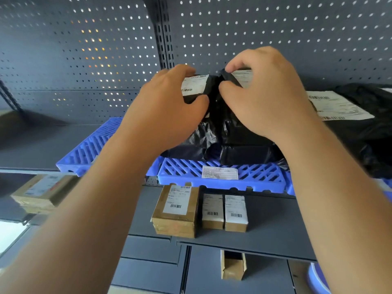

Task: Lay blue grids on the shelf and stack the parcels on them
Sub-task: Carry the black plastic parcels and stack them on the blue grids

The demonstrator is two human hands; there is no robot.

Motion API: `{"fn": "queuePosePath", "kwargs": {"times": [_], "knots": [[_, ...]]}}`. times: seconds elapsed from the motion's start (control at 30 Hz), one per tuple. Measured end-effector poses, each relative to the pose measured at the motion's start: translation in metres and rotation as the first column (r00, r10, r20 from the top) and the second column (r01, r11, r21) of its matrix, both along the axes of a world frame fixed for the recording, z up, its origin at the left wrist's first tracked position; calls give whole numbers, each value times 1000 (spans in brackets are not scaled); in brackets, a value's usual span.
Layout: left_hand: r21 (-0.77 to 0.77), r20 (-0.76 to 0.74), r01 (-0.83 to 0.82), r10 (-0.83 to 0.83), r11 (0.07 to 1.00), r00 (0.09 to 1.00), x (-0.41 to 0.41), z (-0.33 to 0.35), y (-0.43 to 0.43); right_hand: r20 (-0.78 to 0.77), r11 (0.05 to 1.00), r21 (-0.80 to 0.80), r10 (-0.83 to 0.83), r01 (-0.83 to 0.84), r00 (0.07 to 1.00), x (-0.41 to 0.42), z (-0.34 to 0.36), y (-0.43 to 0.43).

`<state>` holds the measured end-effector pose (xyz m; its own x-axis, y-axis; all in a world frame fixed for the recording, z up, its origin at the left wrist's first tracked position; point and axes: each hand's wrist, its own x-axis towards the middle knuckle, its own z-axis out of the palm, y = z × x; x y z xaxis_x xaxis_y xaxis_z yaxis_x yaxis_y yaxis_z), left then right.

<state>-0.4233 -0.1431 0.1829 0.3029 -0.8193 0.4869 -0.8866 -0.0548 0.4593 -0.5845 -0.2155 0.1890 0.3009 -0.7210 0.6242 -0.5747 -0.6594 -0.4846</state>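
Two blue grids lie side by side on the upper shelf: one on the left (89,149) and one in the middle (254,177) with a white label on its front. Black bag parcels stand on the middle grid. My left hand (165,115) grips a black parcel with a white label (196,87) at its top. My right hand (267,98) pinches the top of a second black parcel (239,128) right beside it. Both parcels stand upright and touch each other.
A large black bag parcel (360,128) with a white label lies to the right on the same shelf. Brown cardboard boxes (176,211) stand on the lower shelf (275,230), another at the left (40,192). A perforated back panel (275,28) closes the shelf behind.
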Motion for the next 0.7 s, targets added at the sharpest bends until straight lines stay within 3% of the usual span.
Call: {"fn": "queuePosePath", "kwargs": {"times": [0.27,0.47,0.7], "knots": [[-25,-34,73,-73,997,997,29,-32,44,93,1000,24,-4,2,996,17,-28,49],[22,-44,124,-123,992,991,47,-68,70,50,995,100,-14,9,999,37,-69,79],[74,-170,297,-282,952,944,54,-111,102,36,971,235,45,-52,998,30,-124,110]]}}
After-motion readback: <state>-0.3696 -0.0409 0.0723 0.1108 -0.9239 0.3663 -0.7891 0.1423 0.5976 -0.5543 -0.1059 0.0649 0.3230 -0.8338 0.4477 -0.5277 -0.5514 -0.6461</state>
